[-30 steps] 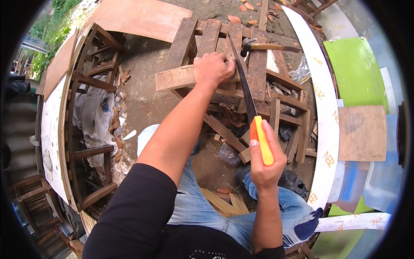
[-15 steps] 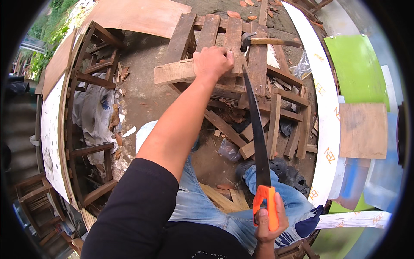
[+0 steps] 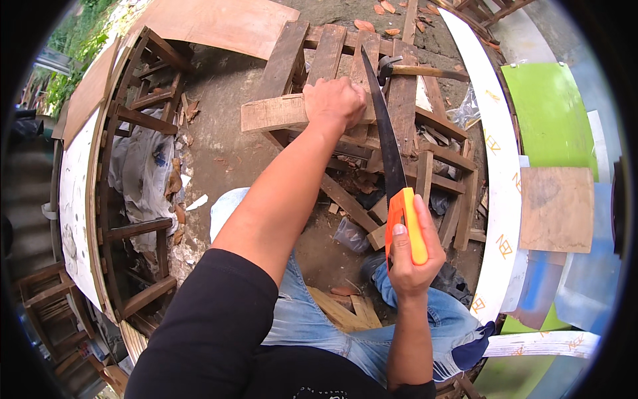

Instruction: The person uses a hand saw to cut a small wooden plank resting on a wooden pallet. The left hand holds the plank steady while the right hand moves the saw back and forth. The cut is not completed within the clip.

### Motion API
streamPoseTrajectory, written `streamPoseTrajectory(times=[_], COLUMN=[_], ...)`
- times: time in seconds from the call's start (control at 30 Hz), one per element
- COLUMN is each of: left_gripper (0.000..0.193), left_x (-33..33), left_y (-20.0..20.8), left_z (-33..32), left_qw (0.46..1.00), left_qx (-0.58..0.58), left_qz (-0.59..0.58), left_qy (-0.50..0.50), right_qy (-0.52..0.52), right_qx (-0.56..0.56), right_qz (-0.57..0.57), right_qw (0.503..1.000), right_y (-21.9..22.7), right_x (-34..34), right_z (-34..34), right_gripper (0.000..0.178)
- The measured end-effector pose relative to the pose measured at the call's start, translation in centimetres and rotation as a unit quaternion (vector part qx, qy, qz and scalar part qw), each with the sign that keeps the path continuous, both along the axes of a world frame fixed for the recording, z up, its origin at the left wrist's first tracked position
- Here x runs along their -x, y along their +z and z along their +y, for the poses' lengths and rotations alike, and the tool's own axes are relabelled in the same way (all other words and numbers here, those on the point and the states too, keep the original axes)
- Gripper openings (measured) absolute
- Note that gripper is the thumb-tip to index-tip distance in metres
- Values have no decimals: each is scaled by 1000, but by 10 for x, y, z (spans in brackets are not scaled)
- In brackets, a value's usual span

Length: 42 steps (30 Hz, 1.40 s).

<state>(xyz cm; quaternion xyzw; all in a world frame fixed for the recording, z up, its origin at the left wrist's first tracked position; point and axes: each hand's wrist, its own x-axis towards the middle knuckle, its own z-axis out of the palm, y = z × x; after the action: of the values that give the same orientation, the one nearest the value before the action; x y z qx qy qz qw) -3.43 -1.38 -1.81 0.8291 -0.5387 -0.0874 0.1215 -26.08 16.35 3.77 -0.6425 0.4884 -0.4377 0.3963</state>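
Observation:
My left hand (image 3: pixel 334 105) is closed over a short wooden board (image 3: pixel 274 114), pressing it against the top of a rough slatted wooden bench (image 3: pixel 330 52). The fingertips are partly hidden behind the hand. In my right hand (image 3: pixel 416 256) is the orange and yellow handle of a handsaw (image 3: pixel 388 143). Its dark blade points away from me and lies beside the right end of the board, with the tip over the bench slats. A hammer (image 3: pixel 425 70) with a wooden handle rests on the bench just right of the blade.
Wood offcuts (image 3: pixel 349 203) and a clear plastic cup (image 3: pixel 351 234) lie below the bench near my feet. Wooden frames (image 3: pixel 143 229) stand at the left. A long white panel (image 3: pixel 495 159) runs down the right side, with a brown board (image 3: pixel 556 209) beyond it.
My right hand has pushed the saw forward and up, so its handle is farther from my body and its tip reaches farther over the bench. My left hand stays on the board.

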Motion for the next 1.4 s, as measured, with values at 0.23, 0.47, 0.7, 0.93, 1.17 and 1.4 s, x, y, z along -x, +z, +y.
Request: streamPoseTrajectory(times=[0.23,0.47,0.7,0.93,1.17,1.4], left_gripper=[43,48,47,46,45,48], left_x=[-2,-3,-4,-4,-3,-6], left_y=[-2,4,6,6,5,2], left_z=[-4,0,4,0,0,-4], left_qw=[1000,1000,999,999,1000,999], left_qx=[-6,-5,2,-25,-14,-10], left_qz=[1,19,26,11,-6,-9], left_qy=[5,-23,-36,-39,-27,-34], right_qy=[6,-2,0,-15,5,0], right_qx=[9,21,23,-27,-33,60], right_qz=[6,14,8,5,42,54], right_qw=[1000,1000,1000,1000,999,997], right_y=[1,2,6,5,5,16], right_x=[1,4,2,9,19,28], right_z=[1,13,19,40,56,65], right_gripper=[47,48,48,50,47,48])
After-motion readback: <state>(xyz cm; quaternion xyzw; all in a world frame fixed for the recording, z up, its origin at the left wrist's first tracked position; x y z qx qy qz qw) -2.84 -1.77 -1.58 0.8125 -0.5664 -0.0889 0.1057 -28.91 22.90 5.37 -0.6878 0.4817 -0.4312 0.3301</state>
